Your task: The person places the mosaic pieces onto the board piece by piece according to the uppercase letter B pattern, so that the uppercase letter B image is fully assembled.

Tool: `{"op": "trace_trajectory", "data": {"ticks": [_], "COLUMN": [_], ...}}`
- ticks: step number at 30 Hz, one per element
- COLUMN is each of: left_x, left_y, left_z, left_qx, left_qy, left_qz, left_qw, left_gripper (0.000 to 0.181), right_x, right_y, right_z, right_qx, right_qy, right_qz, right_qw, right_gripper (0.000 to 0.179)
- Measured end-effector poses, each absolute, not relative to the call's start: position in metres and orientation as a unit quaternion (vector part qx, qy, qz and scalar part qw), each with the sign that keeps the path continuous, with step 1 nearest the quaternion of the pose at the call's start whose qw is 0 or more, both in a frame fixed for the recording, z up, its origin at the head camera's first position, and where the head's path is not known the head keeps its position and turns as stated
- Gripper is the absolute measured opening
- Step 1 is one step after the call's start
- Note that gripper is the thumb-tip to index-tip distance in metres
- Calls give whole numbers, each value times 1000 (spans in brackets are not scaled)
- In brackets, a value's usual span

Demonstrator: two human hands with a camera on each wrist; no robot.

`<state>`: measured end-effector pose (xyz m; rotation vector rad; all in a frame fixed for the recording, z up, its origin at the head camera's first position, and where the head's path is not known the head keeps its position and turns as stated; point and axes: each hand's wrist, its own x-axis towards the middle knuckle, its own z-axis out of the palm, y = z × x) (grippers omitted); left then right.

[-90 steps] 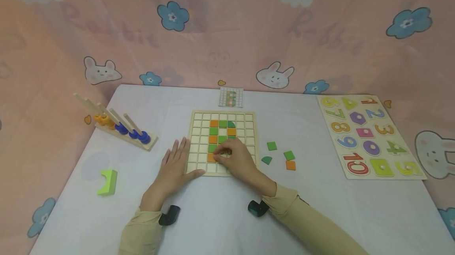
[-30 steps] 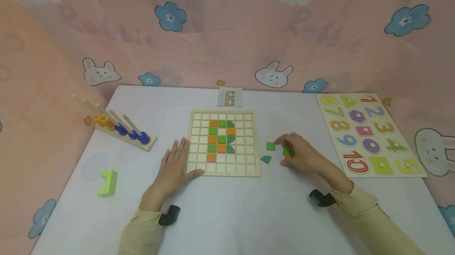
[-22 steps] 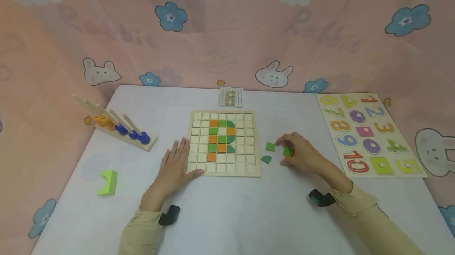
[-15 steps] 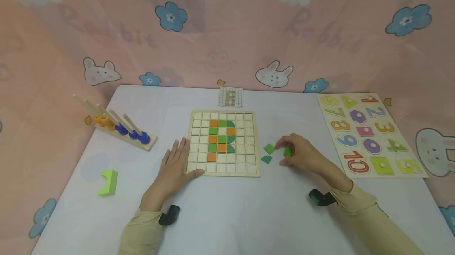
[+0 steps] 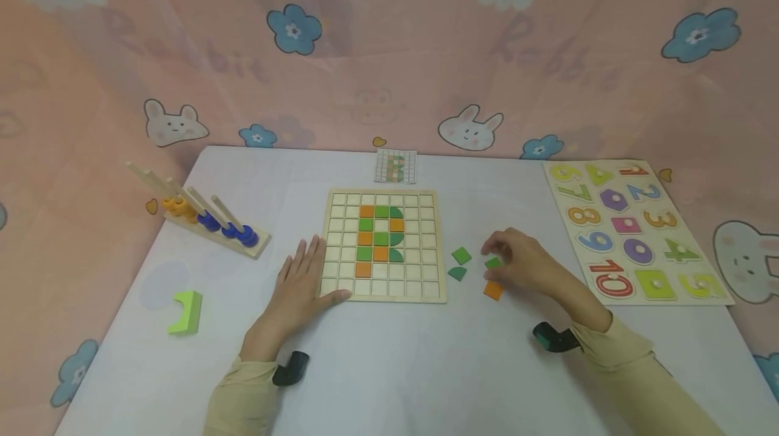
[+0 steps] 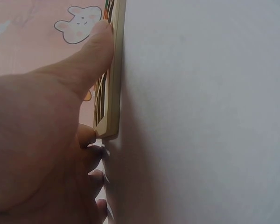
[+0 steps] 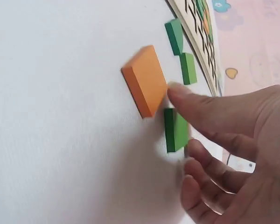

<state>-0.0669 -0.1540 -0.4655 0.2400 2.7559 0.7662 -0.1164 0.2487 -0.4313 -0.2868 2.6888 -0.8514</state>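
Note:
My left hand [image 5: 296,292] lies flat with fingers spread along the left edge of a wooden grid board [image 5: 328,288]. Its thumb rests on the board's near edge, as the left wrist view also shows. Orange and green tiles sit in the board's middle columns. Right of the board, my right hand [image 5: 522,261] hovers low around a green square tile [image 7: 177,130], thumb and fingers apart. The thumb tip is at the edge of an orange square tile [image 7: 144,81]; whether it touches is unclear. Another green square [image 5: 461,255] and a dark green quarter-circle tile [image 5: 457,274] lie nearer the board.
A small pattern card [image 5: 395,166] lies behind the board. At left stand a peg stacker [image 5: 219,233] with orange and blue rings and a lime-green notched block [image 5: 185,312]. A number puzzle board [image 5: 633,233] occupies the right side of the white table [image 5: 389,368].
My right hand went from the board to the loose tiles. The nearer-board green square has turned and shifted slightly; the orange tile has slid toward me, away from the other green square. My left hand stays put.

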Motion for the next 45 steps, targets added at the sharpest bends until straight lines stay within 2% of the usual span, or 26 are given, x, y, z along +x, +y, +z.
{"op": "trace_trajectory", "data": {"ticks": [11, 17, 23, 33, 45], "left_x": [-66, -68, -69, -70, -70], "left_y": [-154, -155, -155, -154, -154], "left_z": [-465, -467, -467, -467, -465], "left_qx": [82, 78, 80, 78, 79], "left_qy": [951, 950, 950, 950, 950], "left_qz": [267, 256, 253, 254, 253], "left_qw": [133, 158, 164, 163, 163], "left_gripper": [107, 109, 110, 111, 110], "right_x": [-117, -114, -111, -105, -104], "right_y": [252, 242, 219, 168, 132], "right_z": [-433, -439, -447, -450, -453], "right_qx": [-86, -115, -103, -125, -141], "right_qy": [936, 926, 917, 884, 873], "right_qz": [-301, -338, -376, -443, -462], "right_qw": [161, 123, 83, 85, 65], "right_gripper": [27, 22, 13, 22, 11]}}
